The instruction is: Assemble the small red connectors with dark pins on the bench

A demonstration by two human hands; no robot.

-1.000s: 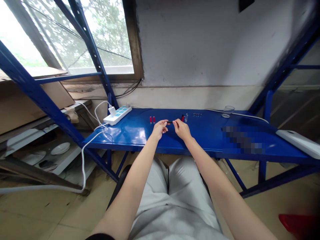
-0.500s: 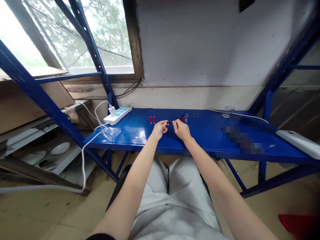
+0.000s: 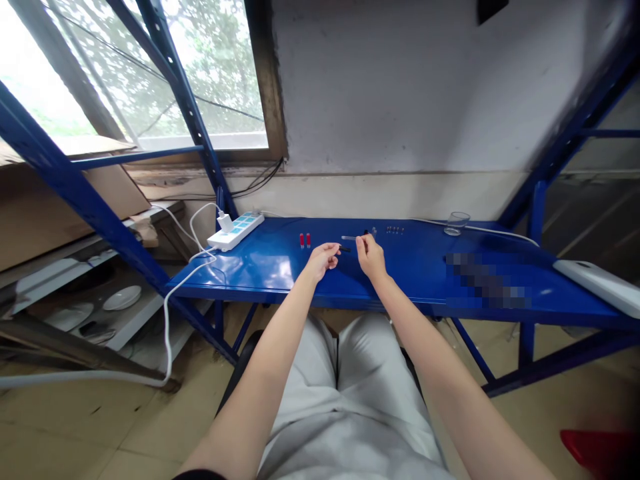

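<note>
My left hand [image 3: 323, 257] hovers over the blue metal shelf [image 3: 280, 267], fingers pinched on a small black piece [image 3: 344, 249]. My right hand [image 3: 370, 253] is a little further back and to the right, fingers closed on a thin light-coloured rod [image 3: 349, 237] that points left. Two small red pieces [image 3: 305, 239] stand on the shelf behind my left hand. A row of tiny dark parts [image 3: 395, 230] lies behind my right hand.
A white power strip [image 3: 235, 230] with a plugged charger and white cable sits at the shelf's left. A small clear glass [image 3: 456, 223] stands at the back right, a white flat object [image 3: 597, 285] at the far right. Blue rack posts frame both sides.
The hands held one dark item together between them; now they have come apart, the right hand moving back and right with the thin rod, the left keeping the black piece.
</note>
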